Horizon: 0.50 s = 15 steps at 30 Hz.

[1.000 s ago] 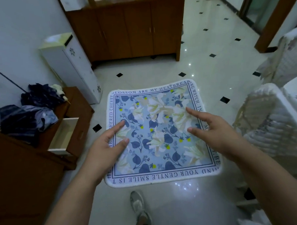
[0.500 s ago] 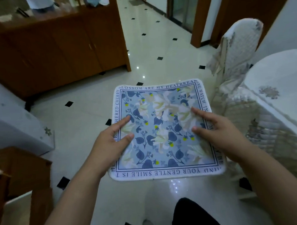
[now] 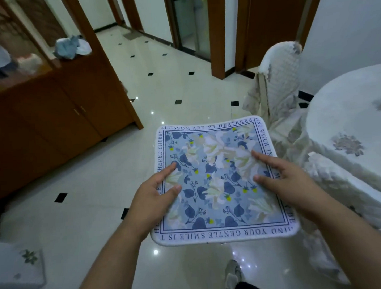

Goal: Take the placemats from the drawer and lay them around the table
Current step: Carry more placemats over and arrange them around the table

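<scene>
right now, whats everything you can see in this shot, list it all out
placemat: one showing, blue floral with a white lettered border, held flat in the air, centre
table: one, white cloth with grey flower motifs, right edge
chair: one, white quilted cover, beside the table
cabinet: one, brown wood, left
cloth bundle: one, blue and white, on the cabinet's ledge
white box: one, flower print, bottom left
floor: cream tiles with black insets
shoe: one, grey, bottom centre
left hand: holds the placemat's left side
right hand: holds its right side
</scene>
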Each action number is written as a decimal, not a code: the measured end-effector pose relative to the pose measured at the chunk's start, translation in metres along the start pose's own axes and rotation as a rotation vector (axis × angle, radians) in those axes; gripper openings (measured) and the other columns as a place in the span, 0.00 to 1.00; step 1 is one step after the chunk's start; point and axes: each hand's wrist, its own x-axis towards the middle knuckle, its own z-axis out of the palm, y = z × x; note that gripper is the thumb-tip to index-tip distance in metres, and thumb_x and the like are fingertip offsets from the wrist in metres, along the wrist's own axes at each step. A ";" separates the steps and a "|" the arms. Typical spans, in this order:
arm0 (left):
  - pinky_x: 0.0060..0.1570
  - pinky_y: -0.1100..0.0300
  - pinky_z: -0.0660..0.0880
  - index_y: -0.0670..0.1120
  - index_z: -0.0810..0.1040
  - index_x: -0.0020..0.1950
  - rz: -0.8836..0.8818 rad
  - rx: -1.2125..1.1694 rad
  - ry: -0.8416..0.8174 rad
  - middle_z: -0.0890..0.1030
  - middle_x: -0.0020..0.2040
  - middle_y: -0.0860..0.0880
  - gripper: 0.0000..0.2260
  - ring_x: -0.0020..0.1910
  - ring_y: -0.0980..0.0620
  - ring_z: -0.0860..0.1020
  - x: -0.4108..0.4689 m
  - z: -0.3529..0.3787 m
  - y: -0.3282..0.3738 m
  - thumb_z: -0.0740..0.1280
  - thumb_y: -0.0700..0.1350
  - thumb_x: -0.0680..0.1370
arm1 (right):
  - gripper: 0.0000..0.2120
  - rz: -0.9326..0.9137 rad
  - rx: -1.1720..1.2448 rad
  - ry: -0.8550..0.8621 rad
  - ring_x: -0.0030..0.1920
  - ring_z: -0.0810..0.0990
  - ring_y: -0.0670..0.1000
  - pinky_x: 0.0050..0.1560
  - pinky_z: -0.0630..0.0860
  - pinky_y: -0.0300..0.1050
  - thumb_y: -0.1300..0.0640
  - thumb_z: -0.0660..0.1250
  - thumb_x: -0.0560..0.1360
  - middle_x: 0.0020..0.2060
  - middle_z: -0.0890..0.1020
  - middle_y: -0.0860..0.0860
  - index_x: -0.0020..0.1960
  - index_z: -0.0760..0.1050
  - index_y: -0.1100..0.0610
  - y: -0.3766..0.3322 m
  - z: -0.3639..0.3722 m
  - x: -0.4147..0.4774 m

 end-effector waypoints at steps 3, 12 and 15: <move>0.57 0.48 0.81 0.69 0.76 0.65 0.020 -0.005 0.003 0.77 0.68 0.59 0.22 0.60 0.51 0.82 0.053 -0.004 0.016 0.72 0.46 0.78 | 0.27 -0.026 -0.022 0.022 0.55 0.80 0.40 0.62 0.77 0.48 0.57 0.73 0.74 0.61 0.77 0.38 0.67 0.73 0.35 -0.021 -0.008 0.050; 0.66 0.49 0.75 0.67 0.76 0.67 0.112 0.080 -0.166 0.76 0.68 0.63 0.23 0.66 0.58 0.76 0.220 0.017 0.049 0.73 0.45 0.77 | 0.27 0.041 -0.066 0.193 0.55 0.79 0.39 0.59 0.77 0.40 0.57 0.72 0.74 0.64 0.76 0.40 0.68 0.72 0.36 -0.037 -0.045 0.155; 0.66 0.49 0.75 0.68 0.76 0.67 0.143 0.098 -0.283 0.76 0.68 0.64 0.23 0.66 0.58 0.76 0.285 0.034 0.061 0.73 0.45 0.77 | 0.26 0.104 -0.021 0.301 0.51 0.80 0.38 0.51 0.78 0.33 0.57 0.71 0.76 0.64 0.76 0.41 0.69 0.71 0.37 -0.035 -0.055 0.181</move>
